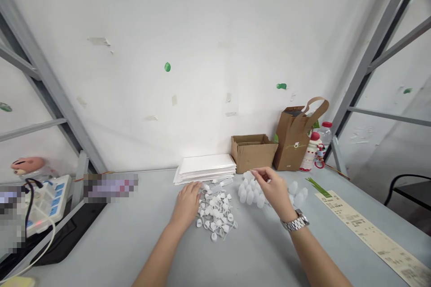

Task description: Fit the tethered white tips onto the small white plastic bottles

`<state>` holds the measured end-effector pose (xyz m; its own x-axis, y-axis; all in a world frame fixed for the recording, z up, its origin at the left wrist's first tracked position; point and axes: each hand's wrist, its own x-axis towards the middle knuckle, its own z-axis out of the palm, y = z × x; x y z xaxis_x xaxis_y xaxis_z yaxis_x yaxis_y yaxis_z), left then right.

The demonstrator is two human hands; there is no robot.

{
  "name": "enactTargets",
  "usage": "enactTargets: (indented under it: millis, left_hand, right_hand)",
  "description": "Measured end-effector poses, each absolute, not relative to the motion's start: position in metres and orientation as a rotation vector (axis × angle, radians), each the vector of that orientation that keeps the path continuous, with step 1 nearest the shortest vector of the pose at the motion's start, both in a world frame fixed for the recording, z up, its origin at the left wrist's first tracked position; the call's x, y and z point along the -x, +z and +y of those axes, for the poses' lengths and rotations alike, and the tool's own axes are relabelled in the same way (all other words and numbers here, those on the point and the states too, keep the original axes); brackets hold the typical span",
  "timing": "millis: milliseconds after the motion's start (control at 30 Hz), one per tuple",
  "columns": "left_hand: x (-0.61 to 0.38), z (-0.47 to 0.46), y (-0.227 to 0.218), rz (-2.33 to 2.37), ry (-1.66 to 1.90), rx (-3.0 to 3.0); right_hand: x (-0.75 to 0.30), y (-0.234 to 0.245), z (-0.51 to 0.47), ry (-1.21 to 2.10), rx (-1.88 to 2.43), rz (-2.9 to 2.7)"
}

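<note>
My left hand [188, 199] lies at the left edge of a pile of small white plastic caps [215, 211], fingers stretched out and nearly together, tips touching the upper side of the pile. Some caps have loop-like strips. My right hand [273, 189] is closed in a pinch above a cluster of small translucent plastic bottles [249, 197]. Its thumb and forefinger meet at the end of one bottle [248, 175] at the cluster's back edge. More such bottles [299, 196] lie right of that hand, and part of the cluster is hidden beneath it. A metal watch [296, 221] circles my right wrist.
Behind the caps lies a stack of white sheets or flat boxes [206, 167]. An open cardboard box [254, 156], brown paper bag [292, 143] and red-topped bottle [326, 133] stand along the wall. Printed label strips [367, 228] lie right; a power strip [58, 202] with cables is left.
</note>
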<state>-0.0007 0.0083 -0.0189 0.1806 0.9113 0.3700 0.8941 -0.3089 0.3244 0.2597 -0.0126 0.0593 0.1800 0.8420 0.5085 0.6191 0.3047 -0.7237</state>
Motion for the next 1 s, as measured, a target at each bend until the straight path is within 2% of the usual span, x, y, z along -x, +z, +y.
enactTargets:
  millis: [200, 433, 800, 1000]
  left_hand:
    - [0.003, 0.012, -0.022, 1.865, 0.745, -2.486]
    - [0.001, 0.018, -0.030, 1.817, 0.760, -2.583]
    - [0.008, 0.020, -0.025, 1.921, 0.721, -2.502]
    - [0.006, 0.018, -0.019, 1.816, 0.782, -2.451]
  right_hand:
    - [-0.293, 0.066, -0.031, 0.206, 1.620, -1.491]
    - [-0.322, 0.039, -0.068, 0.171, 1.928, -1.504]
    - [-0.321, 0.013, -0.066, 0.141, 1.994, -1.646]
    - [-0.309, 0.024, -0.068, -0.036, 1.869, -1.593]
